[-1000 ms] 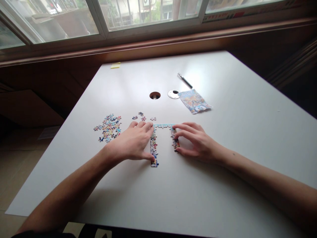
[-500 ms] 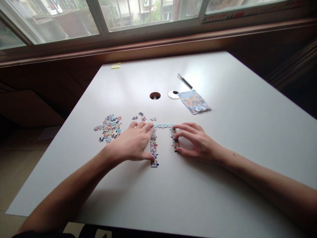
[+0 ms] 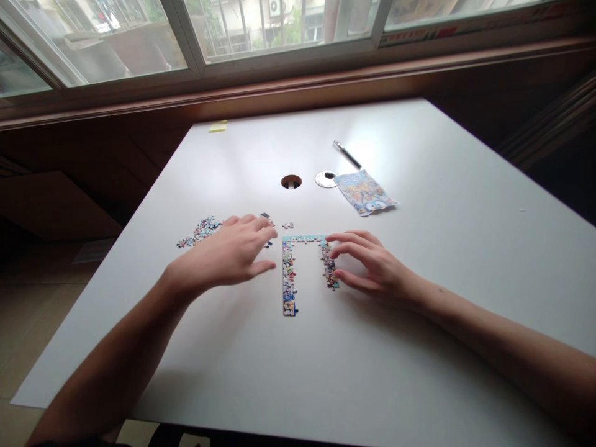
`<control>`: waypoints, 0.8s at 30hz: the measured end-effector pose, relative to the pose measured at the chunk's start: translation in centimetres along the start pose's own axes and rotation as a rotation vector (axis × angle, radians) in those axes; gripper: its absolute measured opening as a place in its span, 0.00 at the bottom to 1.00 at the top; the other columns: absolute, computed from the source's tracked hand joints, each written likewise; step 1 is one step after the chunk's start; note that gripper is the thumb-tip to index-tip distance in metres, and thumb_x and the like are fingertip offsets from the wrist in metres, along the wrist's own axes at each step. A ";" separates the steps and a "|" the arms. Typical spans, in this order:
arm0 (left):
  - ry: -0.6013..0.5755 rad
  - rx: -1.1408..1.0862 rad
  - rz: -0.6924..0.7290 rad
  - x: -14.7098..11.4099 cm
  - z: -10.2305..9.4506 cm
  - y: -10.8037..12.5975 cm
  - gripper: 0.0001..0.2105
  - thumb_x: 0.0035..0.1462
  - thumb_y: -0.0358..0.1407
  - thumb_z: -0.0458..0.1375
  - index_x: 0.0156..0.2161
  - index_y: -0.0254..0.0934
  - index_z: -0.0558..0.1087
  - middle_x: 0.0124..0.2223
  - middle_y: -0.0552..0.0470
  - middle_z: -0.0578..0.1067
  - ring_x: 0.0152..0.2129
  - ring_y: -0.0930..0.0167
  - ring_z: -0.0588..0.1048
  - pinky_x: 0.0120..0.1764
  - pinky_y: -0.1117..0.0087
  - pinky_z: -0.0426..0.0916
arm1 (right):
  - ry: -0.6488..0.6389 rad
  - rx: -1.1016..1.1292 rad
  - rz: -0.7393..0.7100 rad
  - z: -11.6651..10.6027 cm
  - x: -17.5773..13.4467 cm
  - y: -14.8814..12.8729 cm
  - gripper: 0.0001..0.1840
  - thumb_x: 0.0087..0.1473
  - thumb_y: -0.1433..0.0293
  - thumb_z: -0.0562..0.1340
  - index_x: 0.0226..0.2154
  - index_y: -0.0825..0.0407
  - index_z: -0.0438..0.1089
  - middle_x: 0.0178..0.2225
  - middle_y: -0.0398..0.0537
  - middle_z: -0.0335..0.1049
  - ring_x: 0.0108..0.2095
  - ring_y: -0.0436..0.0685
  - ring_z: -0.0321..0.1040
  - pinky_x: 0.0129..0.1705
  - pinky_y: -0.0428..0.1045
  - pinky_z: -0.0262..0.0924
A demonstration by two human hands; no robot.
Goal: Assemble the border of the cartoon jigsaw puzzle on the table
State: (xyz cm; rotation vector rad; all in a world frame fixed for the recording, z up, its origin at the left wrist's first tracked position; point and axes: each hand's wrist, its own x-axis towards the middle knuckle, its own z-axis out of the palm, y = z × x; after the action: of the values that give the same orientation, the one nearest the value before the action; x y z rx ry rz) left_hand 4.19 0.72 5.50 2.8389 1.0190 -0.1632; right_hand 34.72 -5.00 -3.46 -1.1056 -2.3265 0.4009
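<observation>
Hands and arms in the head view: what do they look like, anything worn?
Left hand and right hand: no gloves, rings or watch visible. Both forearms bare, no cables; small spot on the right one. Dark cloth with pale patches at the bottom edge, possibly clothing.

2 bare forearms [image 3: 133,344] angle inward, left hand [image 3: 228,251] palm down, right hand [image 3: 375,264] curved with thumb and fingers apart.

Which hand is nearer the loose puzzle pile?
Left: the left hand partly hides the puzzle pile; the right hand is farther, by the right side of the puzzle border.
</observation>
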 end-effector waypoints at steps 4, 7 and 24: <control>0.109 -0.003 -0.168 0.0 -0.5 -3.7 0.10 0.64 0.39 0.51 0.37 0.38 0.72 0.38 0.49 0.77 0.34 0.67 0.73 0.37 0.66 0.63 | 0.035 0.038 0.026 -0.1 0.2 -0.2 0.07 0.60 0.68 0.60 0.43 0.47 0.67 0.55 0.53 0.69 0.55 0.63 0.64 0.58 0.62 0.59; 0.187 0.019 -0.251 0.4 0.2 -5.6 0.07 0.60 0.36 0.53 0.33 0.38 0.71 0.32 0.50 0.76 0.28 0.69 0.71 0.31 0.67 0.60 | 0.047 0.042 0.034 -0.2 0.3 -0.3 0.06 0.61 0.69 0.59 0.42 0.47 0.67 0.54 0.53 0.69 0.54 0.63 0.64 0.57 0.61 0.60; 0.227 -0.088 -0.165 2.1 3.5 -6.4 0.14 0.65 0.40 0.51 0.43 0.42 0.79 0.44 0.50 0.78 0.37 0.69 0.74 0.40 0.67 0.66 | 0.049 0.037 0.078 -0.1 0.0 -0.3 0.07 0.61 0.68 0.59 0.43 0.46 0.69 0.53 0.55 0.68 0.55 0.65 0.63 0.56 0.63 0.63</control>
State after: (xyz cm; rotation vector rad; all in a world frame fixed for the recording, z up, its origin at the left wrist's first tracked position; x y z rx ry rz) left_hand 1.48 6.42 1.29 2.7383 1.2703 0.1891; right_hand 34.58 -5.15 -3.29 -1.1776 -2.2299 0.4390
